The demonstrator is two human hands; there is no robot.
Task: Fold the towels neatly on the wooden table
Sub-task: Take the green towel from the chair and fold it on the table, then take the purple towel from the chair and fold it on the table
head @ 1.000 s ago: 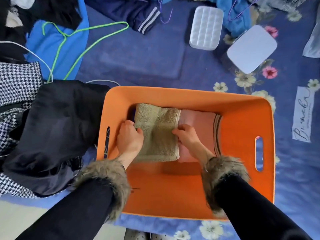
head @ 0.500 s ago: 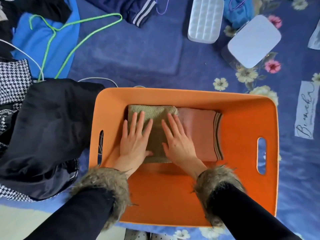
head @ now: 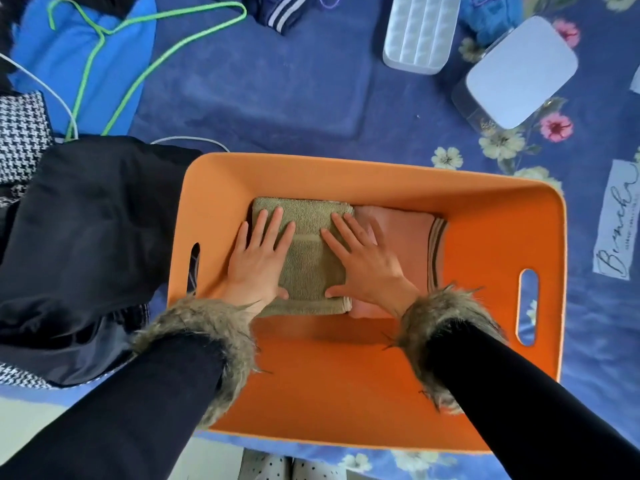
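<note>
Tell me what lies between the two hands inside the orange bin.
In the head view, only the folded olive towel lies between the left hand and the right hand. Both press flat on it inside the orange bin, beside the pink towel.

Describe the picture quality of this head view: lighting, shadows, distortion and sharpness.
Head view: soft, even daylight, no harsh glare; faint shadows fall under the left hand and right hand on the olive towel; wide-angle distortion bows the orange bin rim and stretches the sleeves at the bottom edge; the centre is fairly sharp, the corners slightly soft.
</note>
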